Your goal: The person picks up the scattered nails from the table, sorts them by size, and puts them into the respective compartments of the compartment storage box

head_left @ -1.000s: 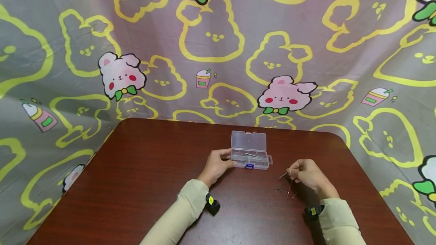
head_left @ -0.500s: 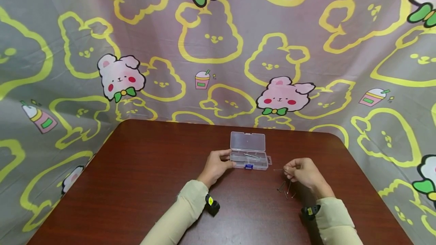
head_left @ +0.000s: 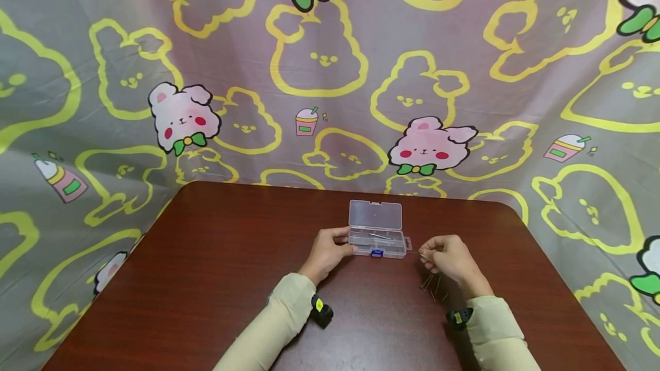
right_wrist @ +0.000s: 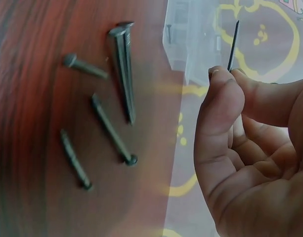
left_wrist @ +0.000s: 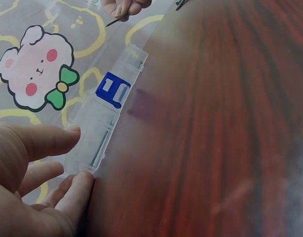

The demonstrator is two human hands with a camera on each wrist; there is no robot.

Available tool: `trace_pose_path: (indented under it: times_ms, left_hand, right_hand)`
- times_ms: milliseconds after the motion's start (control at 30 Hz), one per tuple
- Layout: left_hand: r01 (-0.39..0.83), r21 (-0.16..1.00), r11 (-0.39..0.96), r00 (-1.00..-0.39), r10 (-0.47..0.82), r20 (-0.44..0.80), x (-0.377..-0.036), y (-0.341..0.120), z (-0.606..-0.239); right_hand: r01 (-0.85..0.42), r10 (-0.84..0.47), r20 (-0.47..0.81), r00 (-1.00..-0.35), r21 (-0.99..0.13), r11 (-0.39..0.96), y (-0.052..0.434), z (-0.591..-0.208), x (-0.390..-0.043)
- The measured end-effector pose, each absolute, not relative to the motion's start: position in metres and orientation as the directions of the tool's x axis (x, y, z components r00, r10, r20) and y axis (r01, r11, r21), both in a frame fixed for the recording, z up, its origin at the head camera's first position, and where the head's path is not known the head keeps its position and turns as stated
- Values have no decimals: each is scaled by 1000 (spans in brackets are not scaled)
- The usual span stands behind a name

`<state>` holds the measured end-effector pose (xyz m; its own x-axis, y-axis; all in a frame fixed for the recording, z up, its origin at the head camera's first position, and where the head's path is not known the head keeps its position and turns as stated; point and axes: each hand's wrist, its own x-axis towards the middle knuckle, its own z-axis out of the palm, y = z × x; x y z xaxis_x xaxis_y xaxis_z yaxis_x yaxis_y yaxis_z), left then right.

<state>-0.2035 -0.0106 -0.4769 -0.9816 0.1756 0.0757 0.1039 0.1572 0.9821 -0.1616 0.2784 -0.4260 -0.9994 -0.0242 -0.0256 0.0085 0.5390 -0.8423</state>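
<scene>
Right hand [head_left: 447, 256] pinches one thin nail [right_wrist: 233, 45] between thumb and fingertips [right_wrist: 221, 94]; nail sticks out past the fingertips, point away from the palm, other fingers curled in. Hand is raised just off the tabletop [head_left: 216, 268], close to the right end of the clear plastic box [head_left: 376, 243], not touching it as far as the head view shows. In the left wrist view the nail [left_wrist: 113, 21] shows at the top edge, in the right hand's fingers.

Left hand [head_left: 327, 251] rests at the left end of the box, fingers loosely bent, thumb [left_wrist: 42, 140] along the upper edge and fingertips against the near corner; it steadies the box rather than wrapping it. Box lid [head_left: 375, 214] stands open, tilted back. Blue latch [left_wrist: 113, 90] on the front wall. At least one nail lies inside the box [head_left: 380, 235]; exact compartment hard to tell.

Loose nails [right_wrist: 119, 74] lie on the tabletop under and just beside the right hand: five visible in the right wrist view, two lying touching side by side, the rest scattered near. In the head view they sit just in front of the right wrist [head_left: 433, 286].

Beige sleeves [head_left: 281, 314] on both arms. Cartoon rabbit cloth [head_left: 180, 113] hangs behind the tabletop.
</scene>
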Motion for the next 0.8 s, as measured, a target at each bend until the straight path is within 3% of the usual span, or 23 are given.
trace_pose_path:
  times_ms: [800]
  left_hand:
    - [95, 975, 200, -983, 171, 61, -206, -8, -473]
  right_hand:
    - [37, 13, -35, -999, -838, 545, 250, -423, -173]
